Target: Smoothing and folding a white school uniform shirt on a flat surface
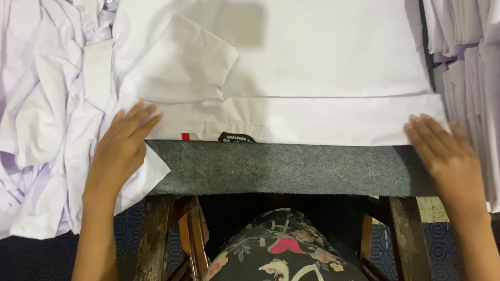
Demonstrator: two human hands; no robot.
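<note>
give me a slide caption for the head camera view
Both hands, left hand and right hand, press a folded white shirt flat on a grey table.

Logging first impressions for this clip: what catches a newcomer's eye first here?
A white shirt lies spread across the grey felt table, with the left hand and right hand flat on its near edge. A loose heap of shirts sits left, a folded stack right.

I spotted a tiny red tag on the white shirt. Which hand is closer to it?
Left. The left hand lies flat on the white shirt, just left of the red tag. The right hand presses the shirt's far right corner, well away from it.
</note>
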